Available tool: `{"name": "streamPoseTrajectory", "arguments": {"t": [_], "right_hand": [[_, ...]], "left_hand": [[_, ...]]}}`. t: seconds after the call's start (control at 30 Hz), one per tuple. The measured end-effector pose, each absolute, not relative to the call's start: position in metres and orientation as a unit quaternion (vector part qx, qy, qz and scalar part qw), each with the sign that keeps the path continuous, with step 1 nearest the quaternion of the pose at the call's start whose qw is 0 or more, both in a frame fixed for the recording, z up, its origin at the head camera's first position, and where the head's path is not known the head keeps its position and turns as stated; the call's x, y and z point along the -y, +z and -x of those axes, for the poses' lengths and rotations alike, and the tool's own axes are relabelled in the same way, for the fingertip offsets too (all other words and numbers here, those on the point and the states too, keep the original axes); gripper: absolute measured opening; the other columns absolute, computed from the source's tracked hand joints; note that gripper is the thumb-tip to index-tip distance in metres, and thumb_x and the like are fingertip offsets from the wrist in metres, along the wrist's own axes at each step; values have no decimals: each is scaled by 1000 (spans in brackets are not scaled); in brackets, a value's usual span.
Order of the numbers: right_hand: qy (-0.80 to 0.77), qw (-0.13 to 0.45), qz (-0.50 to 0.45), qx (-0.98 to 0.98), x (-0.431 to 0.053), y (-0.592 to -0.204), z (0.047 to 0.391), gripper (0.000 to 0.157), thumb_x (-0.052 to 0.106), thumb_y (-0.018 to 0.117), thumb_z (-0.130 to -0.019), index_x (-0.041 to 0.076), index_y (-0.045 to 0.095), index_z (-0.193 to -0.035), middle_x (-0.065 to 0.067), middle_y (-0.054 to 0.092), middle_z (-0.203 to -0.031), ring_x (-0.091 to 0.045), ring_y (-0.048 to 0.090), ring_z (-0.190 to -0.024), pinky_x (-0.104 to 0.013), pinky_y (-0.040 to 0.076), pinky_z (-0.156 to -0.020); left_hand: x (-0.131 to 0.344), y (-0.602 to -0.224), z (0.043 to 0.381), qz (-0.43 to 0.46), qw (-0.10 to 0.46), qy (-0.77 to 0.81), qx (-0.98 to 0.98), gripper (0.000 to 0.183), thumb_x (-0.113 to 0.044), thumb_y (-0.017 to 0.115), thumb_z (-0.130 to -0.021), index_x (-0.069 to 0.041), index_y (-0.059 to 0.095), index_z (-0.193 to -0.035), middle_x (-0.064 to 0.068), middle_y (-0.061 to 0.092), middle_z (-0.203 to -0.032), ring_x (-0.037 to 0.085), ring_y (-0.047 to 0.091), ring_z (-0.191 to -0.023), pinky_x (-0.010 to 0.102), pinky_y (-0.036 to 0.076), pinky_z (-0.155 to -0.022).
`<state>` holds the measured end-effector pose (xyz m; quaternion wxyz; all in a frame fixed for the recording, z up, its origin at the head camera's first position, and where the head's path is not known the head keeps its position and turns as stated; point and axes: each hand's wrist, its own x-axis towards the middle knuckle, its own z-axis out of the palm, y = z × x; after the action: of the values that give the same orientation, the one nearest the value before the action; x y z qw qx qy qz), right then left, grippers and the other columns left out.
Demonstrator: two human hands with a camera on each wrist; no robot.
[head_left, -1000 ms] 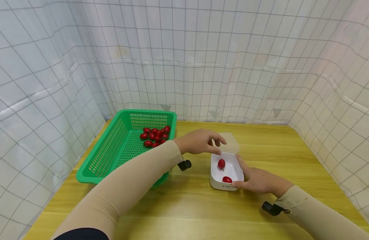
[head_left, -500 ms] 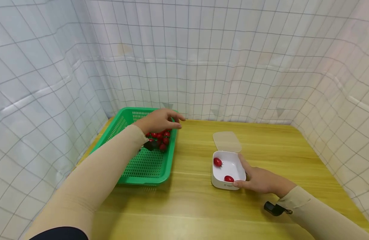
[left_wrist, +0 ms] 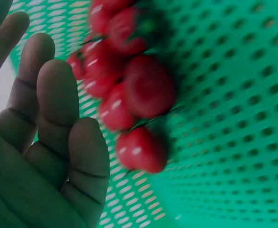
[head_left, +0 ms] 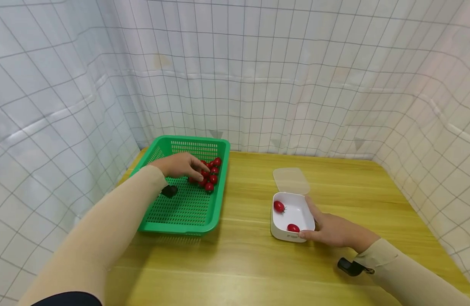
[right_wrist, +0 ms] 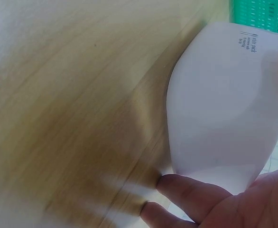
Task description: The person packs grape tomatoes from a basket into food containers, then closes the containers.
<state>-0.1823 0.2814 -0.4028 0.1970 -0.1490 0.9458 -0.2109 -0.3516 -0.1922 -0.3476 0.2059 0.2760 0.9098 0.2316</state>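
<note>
The table (head_left: 250,263) fills the lower frame. The basket (head_left: 221,195) sits left of centre, within the left hand's reach. The box (head_left: 290,236) stands right of centre, open side up; the lid (head_left: 292,180) lies flat behind it, presumably there to leave the box open. The right hand (head_left: 332,229) grips the box, thumb at the near rim, fingers along the far right side, likely to steady it. The left hand (head_left: 179,165), fingers apart and loosely bent, holds nothing visible beside tomatoes (head_left: 213,179) bunched at the basket's right; contact is unclear. Two more lie apart inside the box.
</note>
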Motion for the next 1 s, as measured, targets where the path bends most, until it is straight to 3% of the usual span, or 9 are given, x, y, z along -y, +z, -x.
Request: {"name": "streamPoseTrajectory", "arguments": {"t": [0.2, 0.47, 0.7, 1.0], "right_hand": [[-206, 197, 147, -947, -282, -403, 183, 125, 65, 69, -93, 4, -11, -168, -33, 48, -154, -35, 60, -123, -63, 45, -110], [-200, 197, 144, -949, -282, -403, 184, 125, 67, 68, -93, 5, -11, -168, -33, 47, -155, -36, 59, -124, -64, 45, -110], [-202, 197, 141, -949, -281, -404, 184, 125, 66, 69, -93, 6, -11, -168, -32, 49, -154, -34, 60, -120, -63, 46, -108], [-211, 203, 136, -947, -281, -403, 183, 125, 65, 70, -93, 8, -12, -168, -33, 44, -158, -36, 58, -125, -65, 44, -111]], "left_hand": [[180, -362, 351, -309, 237, 193, -901, 43, -26, 75, -99, -19, 70, -141, -1, 75, -105, 16, 64, -99, 38, 53, -93], [169, -378, 351, -309, 232, 162, -908, 44, -20, 76, -98, -17, 69, -141, 1, 67, -90, 15, 58, -83, 29, 49, -76], [165, -386, 352, -298, 224, 164, -913, 39, -17, 77, -98, -19, 73, -137, 1, 66, -90, 16, 56, -85, 28, 49, -75], [163, -389, 352, -305, 211, 154, -916, 39, -17, 78, -96, -17, 73, -135, 0, 72, -106, 18, 59, -96, 34, 54, -87]]}}
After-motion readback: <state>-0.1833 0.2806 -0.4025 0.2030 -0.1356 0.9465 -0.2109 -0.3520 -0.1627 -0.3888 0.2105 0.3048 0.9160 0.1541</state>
